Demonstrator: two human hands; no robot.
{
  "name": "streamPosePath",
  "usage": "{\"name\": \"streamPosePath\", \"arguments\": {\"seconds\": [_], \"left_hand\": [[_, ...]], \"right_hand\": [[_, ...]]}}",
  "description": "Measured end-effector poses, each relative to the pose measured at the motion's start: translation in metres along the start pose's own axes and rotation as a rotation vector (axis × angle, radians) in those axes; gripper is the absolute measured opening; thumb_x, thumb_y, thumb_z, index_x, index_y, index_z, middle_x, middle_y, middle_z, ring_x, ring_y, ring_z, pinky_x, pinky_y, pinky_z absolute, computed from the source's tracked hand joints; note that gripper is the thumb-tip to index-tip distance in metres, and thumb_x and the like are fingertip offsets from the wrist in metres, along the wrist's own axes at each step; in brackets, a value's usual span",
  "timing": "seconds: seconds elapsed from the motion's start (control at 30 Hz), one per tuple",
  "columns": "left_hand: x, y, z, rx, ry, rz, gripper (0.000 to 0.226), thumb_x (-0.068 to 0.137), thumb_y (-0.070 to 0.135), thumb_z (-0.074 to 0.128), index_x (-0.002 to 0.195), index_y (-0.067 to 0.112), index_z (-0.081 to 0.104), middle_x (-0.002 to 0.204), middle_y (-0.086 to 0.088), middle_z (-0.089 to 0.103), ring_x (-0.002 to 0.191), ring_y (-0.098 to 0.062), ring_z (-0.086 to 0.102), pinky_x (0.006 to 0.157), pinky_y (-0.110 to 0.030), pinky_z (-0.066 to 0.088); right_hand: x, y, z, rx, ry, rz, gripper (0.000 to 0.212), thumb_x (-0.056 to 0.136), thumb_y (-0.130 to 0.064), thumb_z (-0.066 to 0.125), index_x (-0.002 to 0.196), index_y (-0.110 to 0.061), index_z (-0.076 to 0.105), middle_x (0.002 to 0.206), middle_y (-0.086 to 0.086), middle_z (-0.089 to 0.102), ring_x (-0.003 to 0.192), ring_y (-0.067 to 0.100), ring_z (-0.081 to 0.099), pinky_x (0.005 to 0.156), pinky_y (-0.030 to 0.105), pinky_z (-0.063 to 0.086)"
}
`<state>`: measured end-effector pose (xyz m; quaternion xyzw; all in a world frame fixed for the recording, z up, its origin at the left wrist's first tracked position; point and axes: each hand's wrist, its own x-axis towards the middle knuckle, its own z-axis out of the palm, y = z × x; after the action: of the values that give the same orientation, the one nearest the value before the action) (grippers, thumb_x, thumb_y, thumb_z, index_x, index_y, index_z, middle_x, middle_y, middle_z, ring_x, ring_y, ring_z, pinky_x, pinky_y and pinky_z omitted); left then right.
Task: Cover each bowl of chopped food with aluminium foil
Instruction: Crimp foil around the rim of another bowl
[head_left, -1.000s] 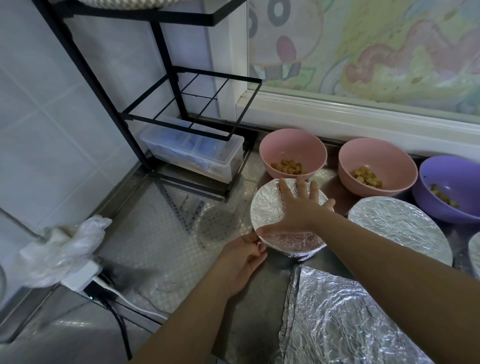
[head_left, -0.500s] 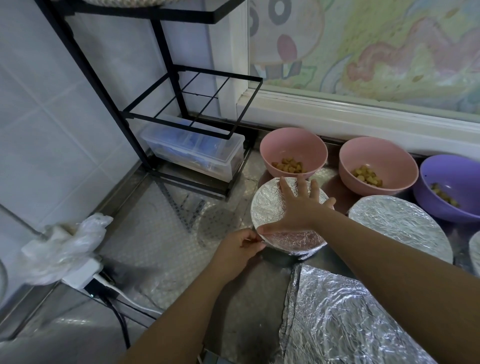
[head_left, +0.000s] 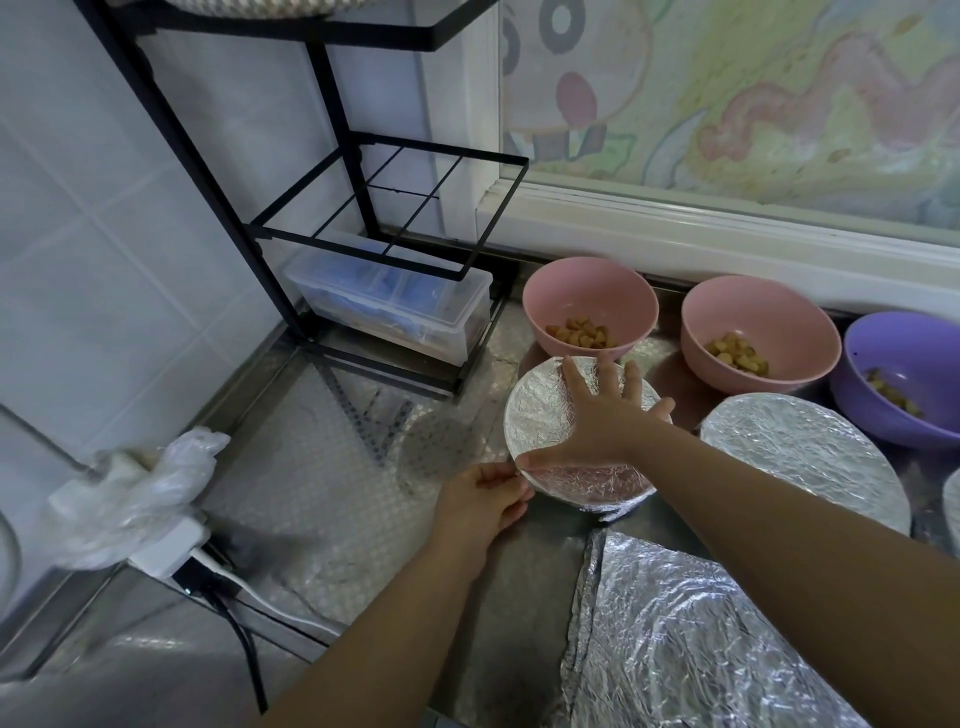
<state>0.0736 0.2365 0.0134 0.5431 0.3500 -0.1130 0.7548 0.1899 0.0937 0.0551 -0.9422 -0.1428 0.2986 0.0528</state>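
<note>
Bench: a dimpled steel bench (head_left: 322, 467) spreads left of and under both grips and runs into a corner of pale tiled wall (head_left: 104, 234).
Window: a white-framed window (head_left: 675, 228) with a pastel cartoon film on its pane stands beyond the right grip.
Rack: a black metal wire rack (head_left: 322, 93) stands in the corner, up and left of the grips. A clear lidded plastic box (head_left: 395, 306) with blue contents sits at its foot.
Foil sheet: a loose crinkled sheet of aluminium foil (head_left: 675, 639) lies flat on the bench, under the right forearm.
Plastic bag: a crumpled clear plastic bag (head_left: 135, 499) lies on a white power strip (head_left: 166, 551), well left of the left grip.
Second covered bowl: a round foil-topped bowl (head_left: 810, 457) sits just right of the right grip.
Open bowls: a round pink plastic bowl (head_left: 587, 291) sits just past the right fingertips. A second pink bowl (head_left: 758, 317) and a round purple plastic bowl (head_left: 904, 364) sit further right. All three hold chopped yellow-brown pieces and are uncovered.
Task bowl: a round bowl wrapped in crinkled silver foil (head_left: 540, 415) sits directly under the right grip, with the left grip at its near-left rim.
Right grip: the right grip (head_left: 602, 421) lies flat with its fingers spread, pressing on the foil top.
Left grip: the left grip (head_left: 483, 499) has curled fingers that pinch the foil at the rim.
Foil look: the foil is stretched fairly smooth across the top and folded down the side in creases.
</note>
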Motion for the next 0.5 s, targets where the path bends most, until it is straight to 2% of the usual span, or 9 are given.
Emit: {"name": "streamPosePath", "arguments": {"seconds": [0.1, 0.2, 0.27, 0.33, 0.47, 0.5], "left_hand": [[-0.007, -0.003, 0.013, -0.251, 0.053, -0.104, 0.027, 0.09, -0.004, 0.066, 0.117, 0.002, 0.067, 0.103, -0.01, 0.075, 0.093, -0.015, 0.07, 0.084, -0.026, 0.058], [-0.013, 0.002, 0.021, -0.373, 0.108, -0.193, 0.024, 0.093, -0.006, 0.06, 0.114, 0.003, 0.068, 0.099, -0.008, 0.075, 0.093, -0.017, 0.069, 0.09, -0.033, 0.053], [-0.018, 0.012, 0.022, -0.4, 0.081, -0.218, 0.018, 0.095, -0.006, 0.054, 0.106, 0.0, 0.067, 0.096, -0.01, 0.072, 0.09, -0.021, 0.066, 0.094, -0.037, 0.05], [-0.024, 0.027, 0.02, -0.427, 0.011, -0.245, 0.016, 0.097, -0.003, 0.047, 0.1, -0.003, 0.063, 0.101, -0.017, 0.068, 0.096, -0.028, 0.065, 0.097, -0.041, 0.049], [-0.034, 0.059, 0.018, -0.478, -0.111, -0.323, 0.029, 0.102, 0.017, 0.04, 0.105, -0.008, 0.054, 0.124, -0.027, 0.057, 0.123, -0.039, 0.055, 0.082, -0.045, 0.049], [-0.034, 0.064, 0.018, -0.488, -0.123, -0.335, 0.034, 0.103, 0.023, 0.04, 0.112, -0.008, 0.051, 0.126, -0.027, 0.055, 0.125, -0.04, 0.052, 0.083, -0.047, 0.047]], "right_hand": [[0.001, 0.0, 0.001, 0.001, 0.001, 0.002, 0.151, 0.045, -0.102, 0.056, 0.154, -0.039, -0.027, 0.16, 0.009, -0.04, 0.147, 0.046, -0.03, 0.109, 0.082, -0.002], [0.0, 0.0, 0.001, 0.006, 0.001, 0.004, 0.151, 0.045, -0.102, 0.057, 0.154, -0.039, -0.027, 0.16, 0.008, -0.04, 0.147, 0.045, -0.03, 0.109, 0.081, -0.002], [0.0, 0.001, 0.001, 0.011, 0.004, 0.001, 0.151, 0.045, -0.102, 0.057, 0.154, -0.039, -0.027, 0.16, 0.009, -0.04, 0.147, 0.045, -0.03, 0.109, 0.081, -0.003], [0.0, 0.001, 0.001, 0.017, 0.01, -0.003, 0.152, 0.043, -0.102, 0.056, 0.154, -0.039, -0.026, 0.16, 0.009, -0.04, 0.147, 0.046, -0.029, 0.109, 0.081, -0.003], [0.0, 0.001, 0.003, 0.027, 0.021, -0.003, 0.154, 0.04, -0.102, 0.055, 0.155, -0.038, -0.025, 0.16, 0.008, -0.04, 0.147, 0.045, -0.03, 0.109, 0.081, -0.004], [0.0, 0.001, 0.003, 0.03, 0.022, -0.003, 0.154, 0.039, -0.102, 0.054, 0.155, -0.038, -0.026, 0.16, 0.008, -0.04, 0.147, 0.045, -0.03, 0.109, 0.081, -0.004]]}}
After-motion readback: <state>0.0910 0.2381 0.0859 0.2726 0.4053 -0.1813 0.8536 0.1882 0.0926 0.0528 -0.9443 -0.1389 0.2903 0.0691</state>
